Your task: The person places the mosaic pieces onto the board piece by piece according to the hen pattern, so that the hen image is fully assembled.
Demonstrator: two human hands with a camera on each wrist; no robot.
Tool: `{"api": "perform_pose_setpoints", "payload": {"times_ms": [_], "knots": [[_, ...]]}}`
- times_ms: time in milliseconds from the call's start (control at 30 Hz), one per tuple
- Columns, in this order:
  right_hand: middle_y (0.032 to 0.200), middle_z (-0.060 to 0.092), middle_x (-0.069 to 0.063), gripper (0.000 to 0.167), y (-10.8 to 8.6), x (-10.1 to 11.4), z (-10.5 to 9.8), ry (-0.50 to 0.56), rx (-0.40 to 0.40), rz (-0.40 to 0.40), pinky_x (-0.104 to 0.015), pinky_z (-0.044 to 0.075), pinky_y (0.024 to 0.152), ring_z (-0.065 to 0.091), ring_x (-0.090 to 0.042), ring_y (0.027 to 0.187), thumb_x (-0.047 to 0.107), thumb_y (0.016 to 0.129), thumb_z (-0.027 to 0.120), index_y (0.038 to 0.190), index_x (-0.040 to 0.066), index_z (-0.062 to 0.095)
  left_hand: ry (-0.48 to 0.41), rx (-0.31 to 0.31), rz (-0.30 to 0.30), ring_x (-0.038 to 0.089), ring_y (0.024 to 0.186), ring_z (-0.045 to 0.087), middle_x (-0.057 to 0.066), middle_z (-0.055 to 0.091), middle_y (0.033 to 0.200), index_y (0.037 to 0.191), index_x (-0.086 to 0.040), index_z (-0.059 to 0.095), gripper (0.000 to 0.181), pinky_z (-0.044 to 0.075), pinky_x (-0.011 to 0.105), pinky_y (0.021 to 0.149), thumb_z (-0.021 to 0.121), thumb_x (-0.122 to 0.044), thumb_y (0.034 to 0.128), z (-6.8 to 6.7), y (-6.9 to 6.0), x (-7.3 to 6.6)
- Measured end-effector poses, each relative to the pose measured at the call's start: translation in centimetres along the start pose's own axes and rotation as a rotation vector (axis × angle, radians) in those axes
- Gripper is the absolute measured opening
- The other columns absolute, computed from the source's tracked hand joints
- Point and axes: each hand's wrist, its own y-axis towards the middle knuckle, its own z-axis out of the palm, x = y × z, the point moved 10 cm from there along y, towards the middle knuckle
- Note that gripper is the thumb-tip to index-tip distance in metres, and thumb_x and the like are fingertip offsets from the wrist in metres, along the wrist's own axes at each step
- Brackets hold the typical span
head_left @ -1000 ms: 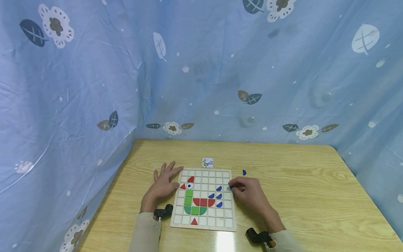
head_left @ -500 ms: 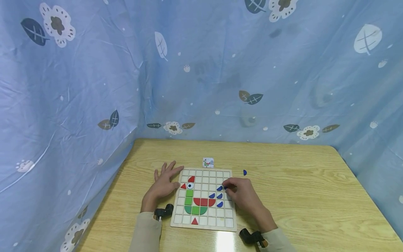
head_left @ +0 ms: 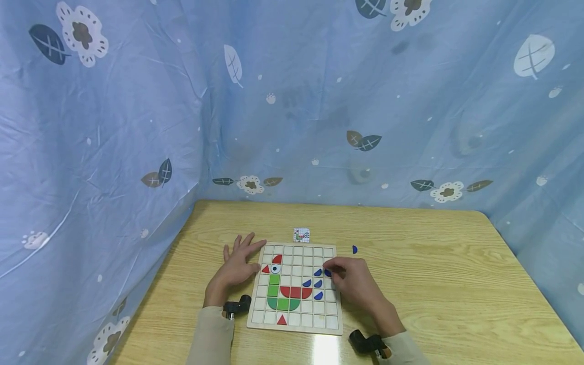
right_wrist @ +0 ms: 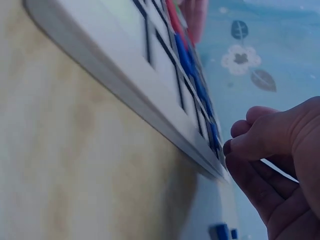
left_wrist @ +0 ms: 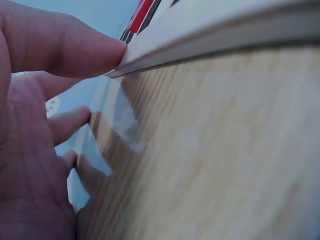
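A white gridded board [head_left: 294, 332] in a wooden frame lies on the table, bearing flat red, green and blue pieces and a round eye tile [head_left: 276, 269]. My right hand [head_left: 353, 279] is at the board's right edge, thumb and forefinger pinching a blue half-circle piece [head_left: 327, 272] at a cell of the rightmost column. In the right wrist view the fingertips [right_wrist: 232, 145] come together just above the board's edge. My left hand [head_left: 234, 268] rests with fingers spread, the thumb and forefinger touching the board's left side. The left wrist view shows the thumb [left_wrist: 95, 55] against the frame.
A small pattern card [head_left: 301, 235] lies behind the board. One loose blue half-circle [head_left: 355, 249] sits on the wooden table [head_left: 433, 274], right of the board. Blue patterned cloth [head_left: 283, 101] hangs behind and at both sides.
My right hand has moved left from the board's right edge, carrying the blue half-circle over a rightmost-column cell; more of that piece now shows. The left hand has stayed put.
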Motion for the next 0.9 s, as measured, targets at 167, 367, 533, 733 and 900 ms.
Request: {"api": "perform_pose_setpoints", "payload": {"times_ms": [167,367,533,733,900], "knots": [[0.107,0.084,0.000,0.025,0.0,-0.9,-2.4,-0.022,-0.068,-0.003,-0.040,0.067,0.089,0.082,-0.022,0.102,-0.007,0.092,0.076,0.107,0.010,0.086,-0.001,-0.001,0.011,0.051,0.169,-0.006,0.021,0.021,0.182,0.161,-0.017,0.057,0.073,-0.020,0.076,0.126,0.069,-0.008,0.0904,0.0,0.0,-0.1],[0.110,0.084,-0.002,0.024,-0.3,-2.6,-4.2,-0.033,-0.058,0.040,-0.046,0.066,0.092,0.082,-0.028,0.106,-0.006,0.093,0.075,0.109,0.010,0.085,0.005,-0.002,0.009,0.051,0.169,-0.006,0.021,0.021,0.182,0.162,-0.017,0.057,0.073,-0.020,0.076,0.126,0.069,-0.008,0.0905,0.0,0.0,-0.1],[0.110,0.084,-0.001,0.026,-0.7,-3.2,-4.1,-0.025,0.011,0.009,-0.042,0.066,0.093,0.081,-0.027,0.109,-0.007,0.091,0.077,0.108,0.012,0.086,0.008,-0.004,0.005,0.051,0.169,-0.005,0.021,0.021,0.182,0.162,-0.017,0.056,0.072,-0.018,0.075,0.127,0.068,-0.008,0.0910,0.0,0.0,-0.1],[0.107,0.084,0.005,0.027,-1.6,-3.5,-4.1,-0.042,0.041,-0.034,-0.036,0.066,0.093,0.081,-0.020,0.106,-0.006,0.090,0.080,0.106,0.015,0.086,0.002,0.002,-0.011,0.049,0.170,-0.007,0.018,0.020,0.183,0.163,-0.019,0.055,0.072,-0.019,0.074,0.128,0.068,-0.010,0.0918,0.0,0.0,0.1],[0.104,0.084,0.009,0.027,-2.4,-3.6,-5.0,-0.074,0.008,-0.045,-0.036,0.066,0.091,0.081,-0.019,0.103,-0.005,0.089,0.081,0.104,0.016,0.086,0.000,0.004,-0.018,0.048,0.170,-0.007,0.018,0.020,0.183,0.163,-0.019,0.055,0.072,-0.019,0.073,0.128,0.067,-0.009,0.0923,0.0,0.1,0.1]]}}
